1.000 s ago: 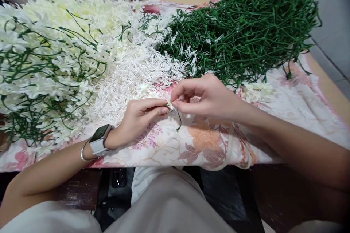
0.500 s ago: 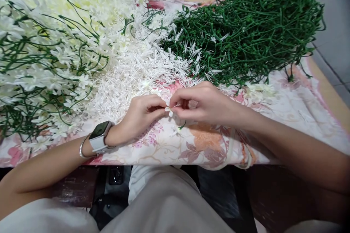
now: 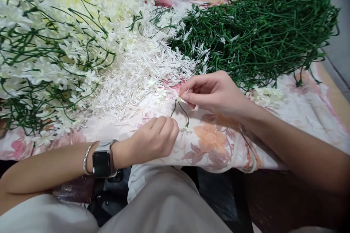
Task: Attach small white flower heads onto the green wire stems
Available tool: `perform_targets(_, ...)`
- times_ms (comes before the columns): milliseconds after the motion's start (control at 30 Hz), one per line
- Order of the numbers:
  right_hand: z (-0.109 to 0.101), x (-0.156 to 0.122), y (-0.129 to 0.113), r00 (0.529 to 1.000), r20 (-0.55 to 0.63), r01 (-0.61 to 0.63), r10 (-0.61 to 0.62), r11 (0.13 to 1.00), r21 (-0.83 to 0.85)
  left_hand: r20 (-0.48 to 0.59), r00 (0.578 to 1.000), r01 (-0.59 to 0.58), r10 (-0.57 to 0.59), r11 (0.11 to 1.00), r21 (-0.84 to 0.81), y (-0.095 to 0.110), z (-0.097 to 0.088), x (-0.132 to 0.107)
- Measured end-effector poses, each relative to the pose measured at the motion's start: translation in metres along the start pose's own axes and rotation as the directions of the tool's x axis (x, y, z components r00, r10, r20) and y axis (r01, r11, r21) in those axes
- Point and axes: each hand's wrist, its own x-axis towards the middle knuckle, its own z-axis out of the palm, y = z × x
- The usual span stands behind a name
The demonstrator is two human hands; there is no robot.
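My left hand [image 3: 154, 139] is closed in a fist low over the cloth, with one branch of a thin green plastic stem [image 3: 188, 117] running into its far side. My right hand [image 3: 218, 93] pinches a small white artificial flower [image 3: 178, 98] between thumb and forefinger at the top of that stem. The other branch curves down to a second white flower [image 3: 186, 130] close to the cloth. The fingertips of my left hand are hidden beneath the fist.
White artificial flowers on green stems [image 3: 49, 51] are heaped at the left. Thin white stamens [image 3: 131, 80] lie spread in the middle. A large pile of bare green stems [image 3: 268, 32] fills the right back. A floral cloth [image 3: 210, 136] covers the table.
My left hand has come away from the pinched flower, moved down toward me and closed into a fist. The right hand has shifted slightly right and up, and the forked green stem now shows.
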Motion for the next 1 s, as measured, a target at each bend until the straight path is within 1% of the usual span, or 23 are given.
perform_targets(67,0.000,0.001,0.002,1.000,0.002,-0.015,0.015,0.999,0.036,0.003,0.998,-0.066,0.066,0.997,0.044,0.004,-0.003,-0.001)
perform_targets(133,0.000,0.001,0.003,1.000,0.000,-0.024,0.024,0.998,0.053,0.016,0.997,-0.078,0.078,0.997,0.010,0.002,-0.002,-0.001)
perform_targets(167,0.000,0.001,0.003,1.000,0.000,-0.025,0.025,0.998,0.055,0.020,0.998,-0.059,0.060,0.997,-0.046,-0.001,0.000,0.000)
perform_targets(200,0.000,0.001,0.004,1.000,0.000,-0.023,0.023,0.998,0.051,0.023,1.000,-0.012,0.015,0.991,-0.135,-0.004,0.003,0.001)
perform_targets(233,0.000,0.001,0.003,1.000,-0.002,-0.019,0.019,0.999,0.040,0.023,0.999,0.050,-0.046,0.966,-0.255,-0.008,0.007,0.002)
perform_targets(267,0.000,0.000,0.003,1.000,-0.005,-0.013,0.013,1.000,0.021,0.042,0.992,0.127,-0.120,0.911,-0.392,-0.012,0.010,0.003)
perform_targets(300,0.000,0.000,0.002,1.000,-0.011,-0.003,0.002,1.000,-0.009,0.065,0.972,0.227,-0.227,0.820,-0.526,-0.016,0.013,0.004)
perform_targets(333,0.000,-0.001,0.001,1.000,-0.014,0.012,-0.013,0.999,-0.046,0.119,0.949,0.298,-0.291,0.709,-0.639,-0.020,0.015,0.005)
perform_targets(367,0.000,-0.001,-0.001,0.999,-0.009,0.033,-0.034,0.996,-0.088,0.169,0.925,0.355,-0.342,0.611,-0.708,-0.023,0.017,0.006)
perform_targets(400,0.000,-0.002,-0.002,0.998,0.010,0.061,-0.060,0.989,-0.134,0.211,0.903,0.395,-0.373,0.534,-0.747,-0.025,0.019,0.007)
perform_targets(433,0.000,-0.002,-0.003,0.995,0.044,0.095,-0.088,0.978,-0.187,0.242,0.890,0.418,-0.386,0.481,-0.771,-0.026,0.020,0.008)
perform_targets(500,0.000,-0.002,-0.005,0.978,0.141,0.190,-0.154,0.937,-0.293,0.269,0.876,0.438,-0.401,0.426,-0.791,-0.027,0.021,0.008)
perform_targets(600,0.000,-0.002,-0.005,0.945,0.253,0.300,-0.210,0.862,-0.408,0.286,0.864,0.447,-0.415,0.370,-0.814,-0.027,0.023,0.007)
perform_targets(667,0.000,-0.002,-0.003,0.935,0.281,0.327,-0.218,0.837,-0.439,0.291,0.860,0.449,-0.419,0.350,-0.823,-0.027,0.024,0.006)
perform_targets(833,0.000,-0.002,0.000,0.930,0.307,0.332,-0.200,0.813,-0.477,0.308,0.858,0.463,-0.412,0.356,-0.812,-0.029,0.023,0.008)
perform_targets(1000,0.000,-0.002,0.001,0.937,0.298,0.318,-0.184,0.802,-0.505,0.306,0.866,0.449,-0.395,0.346,-0.824,-0.030,0.021,0.010)
